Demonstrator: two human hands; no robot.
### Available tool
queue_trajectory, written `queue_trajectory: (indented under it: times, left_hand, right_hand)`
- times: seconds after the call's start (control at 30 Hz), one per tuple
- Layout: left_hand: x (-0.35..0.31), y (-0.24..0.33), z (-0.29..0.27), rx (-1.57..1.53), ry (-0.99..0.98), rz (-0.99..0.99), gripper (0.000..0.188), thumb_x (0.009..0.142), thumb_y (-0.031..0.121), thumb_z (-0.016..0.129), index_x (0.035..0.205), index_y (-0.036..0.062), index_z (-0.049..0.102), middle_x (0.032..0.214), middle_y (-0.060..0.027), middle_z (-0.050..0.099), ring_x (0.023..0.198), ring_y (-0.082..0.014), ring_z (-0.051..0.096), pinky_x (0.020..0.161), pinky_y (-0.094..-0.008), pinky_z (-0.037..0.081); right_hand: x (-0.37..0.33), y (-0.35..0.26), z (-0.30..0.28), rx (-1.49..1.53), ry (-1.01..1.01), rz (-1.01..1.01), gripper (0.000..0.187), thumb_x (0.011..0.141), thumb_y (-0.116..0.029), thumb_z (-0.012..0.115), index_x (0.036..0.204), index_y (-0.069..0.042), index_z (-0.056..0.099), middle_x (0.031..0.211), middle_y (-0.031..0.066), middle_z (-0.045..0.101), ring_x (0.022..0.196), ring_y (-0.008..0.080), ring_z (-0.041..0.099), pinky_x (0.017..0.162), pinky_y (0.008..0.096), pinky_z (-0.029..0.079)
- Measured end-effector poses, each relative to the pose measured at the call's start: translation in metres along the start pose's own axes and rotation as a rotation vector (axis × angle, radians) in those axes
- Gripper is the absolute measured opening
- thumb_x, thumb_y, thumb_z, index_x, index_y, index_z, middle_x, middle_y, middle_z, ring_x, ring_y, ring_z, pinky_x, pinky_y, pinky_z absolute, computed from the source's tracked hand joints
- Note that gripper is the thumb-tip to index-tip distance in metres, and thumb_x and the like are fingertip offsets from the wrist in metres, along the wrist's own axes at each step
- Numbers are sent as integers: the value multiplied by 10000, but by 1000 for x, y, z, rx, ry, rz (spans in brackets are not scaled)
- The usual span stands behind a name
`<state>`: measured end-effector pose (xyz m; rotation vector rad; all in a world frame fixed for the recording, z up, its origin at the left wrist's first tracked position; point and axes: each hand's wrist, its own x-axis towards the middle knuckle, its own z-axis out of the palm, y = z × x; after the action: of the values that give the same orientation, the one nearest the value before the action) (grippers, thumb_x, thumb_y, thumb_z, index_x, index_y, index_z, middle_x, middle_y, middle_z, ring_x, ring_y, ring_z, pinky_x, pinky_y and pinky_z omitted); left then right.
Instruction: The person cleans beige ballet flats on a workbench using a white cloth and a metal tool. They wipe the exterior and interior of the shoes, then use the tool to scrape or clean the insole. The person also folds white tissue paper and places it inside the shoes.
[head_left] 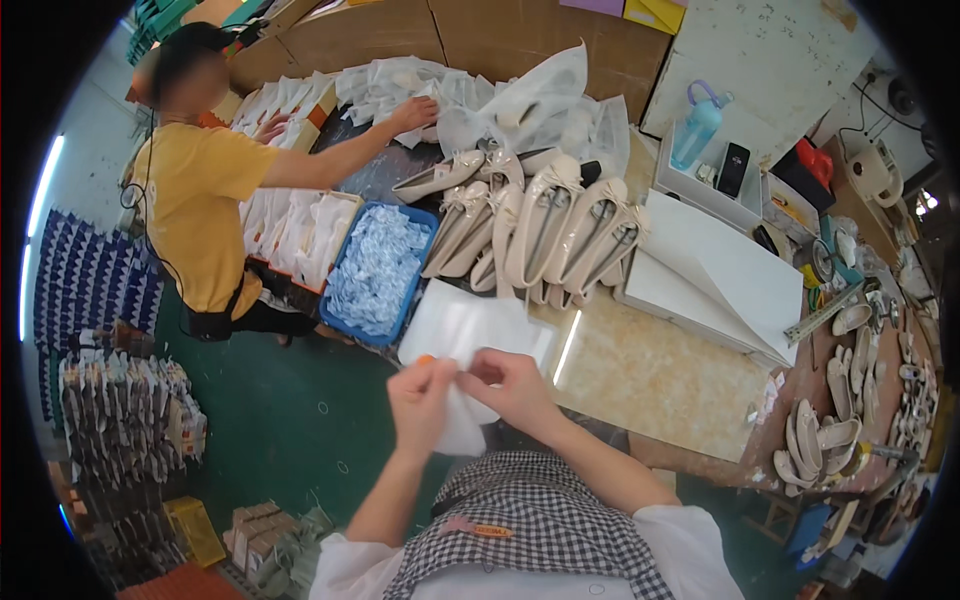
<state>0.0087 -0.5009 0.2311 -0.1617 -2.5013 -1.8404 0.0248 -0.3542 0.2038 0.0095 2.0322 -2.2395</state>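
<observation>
While the left hand [420, 392] and right hand [512, 388] tightly pinch a white sheet [462, 428], many shoes [548, 225] lie bare on the desk [650, 375]. Nearby boxes [324, 104] stand filled.

The thin white sheet [465, 318] is soft, partly see-through and slightly creased. It is pinched between the two hands [418, 400], spread over the near edge of the worktop [660, 385], its lower part hanging down.
</observation>
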Motion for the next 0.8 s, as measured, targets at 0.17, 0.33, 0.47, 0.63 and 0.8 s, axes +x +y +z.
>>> queue_trajectory:
  times: [0.17,0.33,0.47,0.63,0.8]
  left_hand:
    - [47,-23,-76,-88,205,-137,139,854,48,595,797,-71,638,676,37,540,634,-29,451,551,-187,349]
    - [75,4,-68,161,-114,198,62,781,42,658,818,-3,676,582,-66,495,475,-135,449,455,-266,343]
    - [113,-41,-65,344,-241,258,96,800,107,661,845,23,672,615,-95,523,509,-230,523,476,-311,389]
    - [151,-82,-70,413,-262,310,146,825,177,634,851,37,664,692,-107,570,570,-290,566,515,-350,437]
    - [79,-74,-35,148,-527,573,92,736,128,689,826,111,676,657,-71,584,548,-239,582,499,-340,458]
  right_hand:
    - [39,38,-50,-536,329,-30,216,780,-151,685,920,5,631,923,109,658,919,199,611,803,291,470]
    - [117,100,-58,-1354,859,21,444,751,-282,700,1072,6,590,1195,251,525,1128,360,488,961,389,384]
    - [85,88,-74,-844,782,-35,453,758,-255,689,1088,27,561,1277,268,446,1105,384,493,967,390,379]
    - [-12,-82,-35,-859,22,312,362,768,-174,667,1081,-35,550,1158,184,513,1058,322,532,896,355,426]
    - [18,-51,-18,-746,-263,405,366,771,-157,654,1103,-33,561,1143,148,550,1075,243,551,875,326,445]
